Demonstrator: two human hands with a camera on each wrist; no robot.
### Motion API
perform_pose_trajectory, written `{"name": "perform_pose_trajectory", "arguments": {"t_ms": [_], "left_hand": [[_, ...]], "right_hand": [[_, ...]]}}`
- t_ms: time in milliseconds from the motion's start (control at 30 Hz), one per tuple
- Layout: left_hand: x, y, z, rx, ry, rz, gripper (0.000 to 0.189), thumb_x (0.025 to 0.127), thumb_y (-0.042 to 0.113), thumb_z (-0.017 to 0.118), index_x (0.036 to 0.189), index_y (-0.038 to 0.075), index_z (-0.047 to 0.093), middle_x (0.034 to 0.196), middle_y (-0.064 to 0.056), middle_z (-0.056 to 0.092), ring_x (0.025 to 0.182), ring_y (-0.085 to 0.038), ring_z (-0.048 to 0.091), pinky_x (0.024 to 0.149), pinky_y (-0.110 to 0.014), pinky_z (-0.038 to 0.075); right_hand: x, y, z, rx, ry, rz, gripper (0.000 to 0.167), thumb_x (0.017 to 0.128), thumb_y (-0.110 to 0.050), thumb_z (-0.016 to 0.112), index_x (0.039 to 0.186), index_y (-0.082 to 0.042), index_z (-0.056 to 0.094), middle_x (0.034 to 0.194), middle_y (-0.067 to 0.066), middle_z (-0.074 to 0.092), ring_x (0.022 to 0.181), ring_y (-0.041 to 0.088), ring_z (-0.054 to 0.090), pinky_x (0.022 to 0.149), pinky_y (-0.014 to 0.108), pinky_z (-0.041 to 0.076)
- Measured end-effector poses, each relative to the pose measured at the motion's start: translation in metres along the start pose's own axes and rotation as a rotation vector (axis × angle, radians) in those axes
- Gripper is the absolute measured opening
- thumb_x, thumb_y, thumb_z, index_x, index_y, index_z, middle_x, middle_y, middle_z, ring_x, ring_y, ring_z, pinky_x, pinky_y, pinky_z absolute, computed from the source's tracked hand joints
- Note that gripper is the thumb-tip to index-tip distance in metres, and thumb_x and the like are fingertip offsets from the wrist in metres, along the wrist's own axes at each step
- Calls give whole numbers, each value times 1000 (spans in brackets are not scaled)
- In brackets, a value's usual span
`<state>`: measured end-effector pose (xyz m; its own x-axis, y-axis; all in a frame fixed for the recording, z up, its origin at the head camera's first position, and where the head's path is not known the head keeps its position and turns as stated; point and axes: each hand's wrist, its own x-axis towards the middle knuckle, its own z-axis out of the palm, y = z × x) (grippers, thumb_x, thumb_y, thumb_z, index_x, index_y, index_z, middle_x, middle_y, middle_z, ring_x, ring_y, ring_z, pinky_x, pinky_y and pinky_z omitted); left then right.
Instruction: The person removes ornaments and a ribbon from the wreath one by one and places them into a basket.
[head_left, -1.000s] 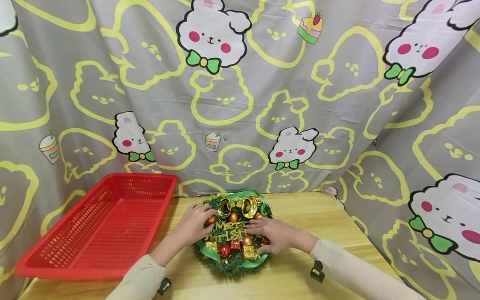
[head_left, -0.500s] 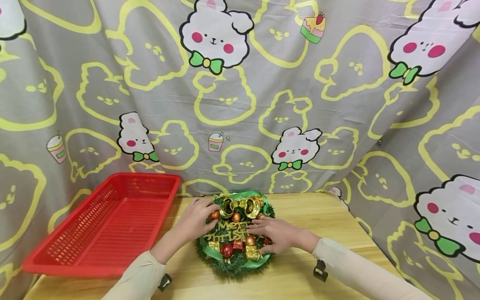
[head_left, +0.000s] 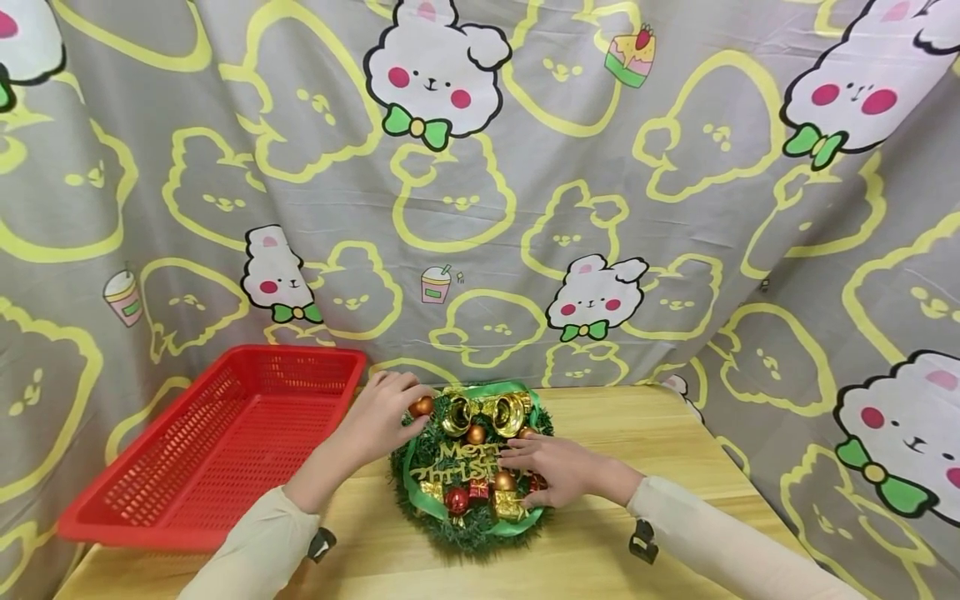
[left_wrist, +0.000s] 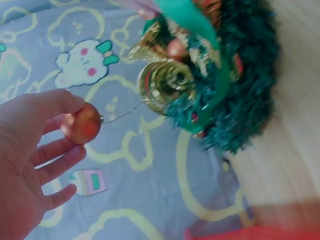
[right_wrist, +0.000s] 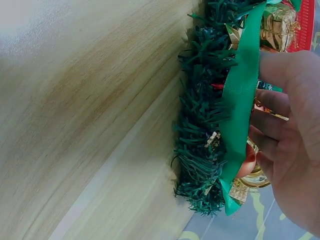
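A green Christmas wreath point(head_left: 472, 542) lies on the table, with gold bells point(head_left: 508, 415), gold lettering point(head_left: 459, 473), green ribbon point(right_wrist: 241, 100) and small gift boxes on it. My left hand point(head_left: 384, 414) pinches a copper-coloured bauble point(left_wrist: 82, 123) between thumb and fingers at the wreath's upper left. In the left wrist view, a thin wire point(left_wrist: 125, 114) runs from the bauble's cap towards a gold bell. My right hand point(head_left: 558, 471) rests on the wreath's right side with its fingers extended over the lettering. Its fingertips are partly hidden behind the ribbon in the right wrist view.
A red perforated plastic basket point(head_left: 247, 467) stands to the left of the wreath. Under both lies a wooden table point(head_left: 622, 417). A grey curtain point(head_left: 480, 200) with cartoon rabbits hangs behind and along the sides.
My left hand has drawn the copper bauble up and to the left, away from its spot on the wreath. The right hand stays on the wreath. The head view has shifted slightly.
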<state>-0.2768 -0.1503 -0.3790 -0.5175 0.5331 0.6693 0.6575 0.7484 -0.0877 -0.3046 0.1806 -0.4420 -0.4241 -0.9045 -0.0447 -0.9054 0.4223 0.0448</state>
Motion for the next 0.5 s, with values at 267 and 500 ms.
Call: {"name": "perform_pose_trajectory", "arguments": {"t_ms": [267, 500], "left_hand": [[8, -23, -33, 6, 20, -67, 31, 75, 17, 88, 103, 10, 75, 98, -6, 70, 91, -27, 66, 91, -50, 50], [6, -51, -62, 5, 21, -185, 30, 79, 14, 84, 107, 7, 75, 102, -11, 70, 97, -34, 64, 93, -53, 47]], "right_hand": [[2, -1, 1, 27, -18, 16, 69, 96, -50, 64, 150, -10, 51, 153, 7, 54, 146, 33, 44, 120, 53, 33], [1, -1, 1, 26, -17, 22, 69, 95, -49, 65, 150, -9, 51, 153, 7, 53, 146, 33, 44, 120, 52, 33]]}}
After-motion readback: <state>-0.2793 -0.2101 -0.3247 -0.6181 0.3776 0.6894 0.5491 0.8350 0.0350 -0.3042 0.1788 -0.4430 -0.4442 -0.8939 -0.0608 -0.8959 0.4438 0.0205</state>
